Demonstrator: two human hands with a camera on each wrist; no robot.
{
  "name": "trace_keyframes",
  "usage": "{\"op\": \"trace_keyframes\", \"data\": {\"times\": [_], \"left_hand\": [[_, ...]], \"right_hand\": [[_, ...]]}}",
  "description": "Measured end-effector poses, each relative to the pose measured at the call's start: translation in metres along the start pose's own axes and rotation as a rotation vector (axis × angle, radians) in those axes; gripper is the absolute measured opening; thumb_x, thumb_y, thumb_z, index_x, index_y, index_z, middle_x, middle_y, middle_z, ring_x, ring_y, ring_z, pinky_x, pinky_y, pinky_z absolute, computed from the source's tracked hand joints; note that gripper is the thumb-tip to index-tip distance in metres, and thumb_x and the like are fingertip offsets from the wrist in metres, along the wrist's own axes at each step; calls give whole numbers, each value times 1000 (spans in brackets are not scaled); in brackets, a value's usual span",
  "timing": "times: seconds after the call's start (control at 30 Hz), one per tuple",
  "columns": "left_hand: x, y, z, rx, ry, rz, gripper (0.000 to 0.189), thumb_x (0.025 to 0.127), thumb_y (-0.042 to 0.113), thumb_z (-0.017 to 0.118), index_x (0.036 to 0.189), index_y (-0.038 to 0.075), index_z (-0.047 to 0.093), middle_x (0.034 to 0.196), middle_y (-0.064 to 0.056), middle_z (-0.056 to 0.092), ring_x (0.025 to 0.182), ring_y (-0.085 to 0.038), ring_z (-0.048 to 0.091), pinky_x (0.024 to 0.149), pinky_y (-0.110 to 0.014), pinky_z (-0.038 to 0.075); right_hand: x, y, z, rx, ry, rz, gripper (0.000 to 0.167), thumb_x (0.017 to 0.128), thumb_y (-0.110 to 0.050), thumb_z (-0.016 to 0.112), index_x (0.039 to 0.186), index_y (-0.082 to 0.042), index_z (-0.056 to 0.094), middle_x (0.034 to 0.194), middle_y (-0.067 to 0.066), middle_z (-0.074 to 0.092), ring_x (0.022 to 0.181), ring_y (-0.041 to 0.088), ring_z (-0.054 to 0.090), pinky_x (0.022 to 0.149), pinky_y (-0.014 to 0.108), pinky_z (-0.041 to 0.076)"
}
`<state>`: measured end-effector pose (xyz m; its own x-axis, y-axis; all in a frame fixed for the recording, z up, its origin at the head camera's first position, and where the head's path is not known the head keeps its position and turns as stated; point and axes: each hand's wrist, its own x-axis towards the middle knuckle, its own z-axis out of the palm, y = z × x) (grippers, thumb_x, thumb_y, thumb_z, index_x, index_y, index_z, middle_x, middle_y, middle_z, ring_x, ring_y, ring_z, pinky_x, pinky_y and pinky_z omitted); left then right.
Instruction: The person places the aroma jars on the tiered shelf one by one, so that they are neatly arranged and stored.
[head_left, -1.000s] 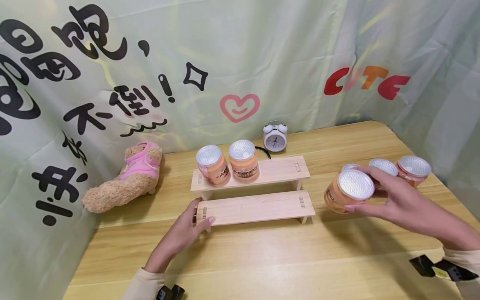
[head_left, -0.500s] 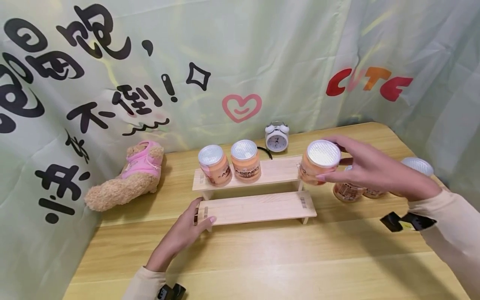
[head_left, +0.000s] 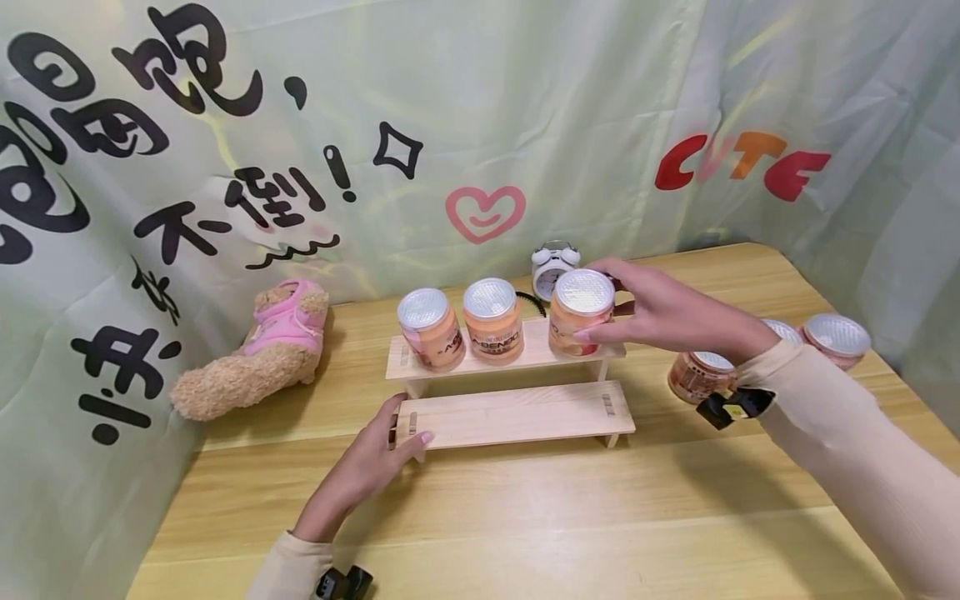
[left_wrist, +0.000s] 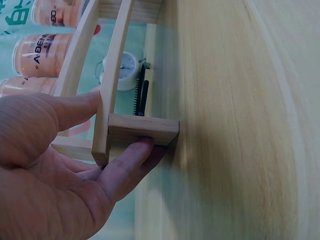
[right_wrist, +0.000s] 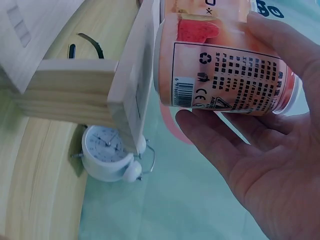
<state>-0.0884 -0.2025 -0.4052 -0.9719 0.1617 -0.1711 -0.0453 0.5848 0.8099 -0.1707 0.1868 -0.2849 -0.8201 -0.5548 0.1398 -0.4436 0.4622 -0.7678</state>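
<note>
My right hand (head_left: 667, 312) grips an orange jar (head_left: 579, 323) with a silvery lid, upright at the right end of the upper wooden shelf (head_left: 534, 343). In the right wrist view its base is right at the shelf top; whether they touch I cannot tell. Two similar jars, a left one (head_left: 431, 337) and a middle one (head_left: 492, 329), stand on that shelf. My left hand (head_left: 375, 454) holds the left end of the lower wooden shelf (head_left: 517, 415). The left wrist view shows the thumb on the board and fingers (left_wrist: 127, 167) against its leg (left_wrist: 145, 129).
Several more jars (head_left: 701, 377) stand on the table (head_left: 525, 517) at the right, partly behind my right forearm. Behind the shelves is a white alarm clock (head_left: 551, 271) beside a black comb-like item (left_wrist: 140, 95). A plush toy (head_left: 262, 350) in pink lies at left.
The right hand has carried its jar leftward from the group at the right to the upper shelf's right end. The left hand keeps its hold on the lower shelf.
</note>
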Motion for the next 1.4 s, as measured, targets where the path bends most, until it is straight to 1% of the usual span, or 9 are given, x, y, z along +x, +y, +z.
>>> {"op": "trace_keyframes", "data": {"times": [0.37,0.63,0.8,0.9,1.03,1.17,1.23,1.37,1.4], "left_hand": [[1,0,0,-2,-3,-1,71,98,26,70,155,7,33,134,-15,61,127,-31,55,110,-54,41],[0,0,0,9,2,1,71,98,25,70,155,7,33,135,-16,61,127,-32,55,109,-53,42],[1,0,-1,5,0,0,70,98,24,70,155,7,33,135,-16,60,126,-31,55,109,-53,43],[1,0,0,-2,3,-1,71,98,23,70,155,6,33,135,-16,60,125,-30,56,108,-52,44],[0,-1,0,-21,2,-10,73,97,24,71,156,6,31,132,-17,62,121,-30,59,105,-51,47],[-2,-1,0,-28,1,-34,80,97,29,71,158,6,26,138,-23,57,125,-35,57,106,-53,46],[-3,-1,-1,-33,-1,-35,84,97,30,71,159,3,22,141,-28,53,128,-40,54,107,-54,45],[-6,-4,-4,-61,-8,-35,88,97,28,71,159,-2,17,143,-34,49,129,-45,52,107,-55,45],[-7,-5,-4,-69,-7,-35,88,96,27,72,159,-2,18,143,-34,49,129,-45,52,106,-54,45]], "right_hand": [[19,-1,7,26,-43,25,67,88,-20,82,141,-2,46,122,9,60,114,22,55,88,33,56],[26,2,10,0,-70,21,66,88,-22,82,139,-2,46,118,8,62,106,20,58,84,32,55],[26,4,12,20,-56,39,69,87,-21,83,141,-2,45,120,9,61,110,22,58,88,35,57],[24,3,12,52,-48,49,72,86,-20,84,143,-1,44,125,11,60,117,26,57,95,41,56],[14,3,4,56,-33,48,72,86,-18,84,144,-2,45,134,12,56,124,32,54,105,51,48],[-5,4,-11,32,6,69,67,87,-14,83,142,-2,47,139,14,53,126,35,53,107,55,44],[-16,7,-20,4,42,106,67,86,-15,83,142,-5,48,139,12,53,127,33,53,107,54,44],[-39,17,-39,-65,102,190,71,86,-19,84,144,-8,45,141,13,51,131,37,49,106,58,41],[-45,20,-44,-89,116,218,71,86,-22,84,145,-10,45,142,12,51,132,38,48,106,55,42]]}}
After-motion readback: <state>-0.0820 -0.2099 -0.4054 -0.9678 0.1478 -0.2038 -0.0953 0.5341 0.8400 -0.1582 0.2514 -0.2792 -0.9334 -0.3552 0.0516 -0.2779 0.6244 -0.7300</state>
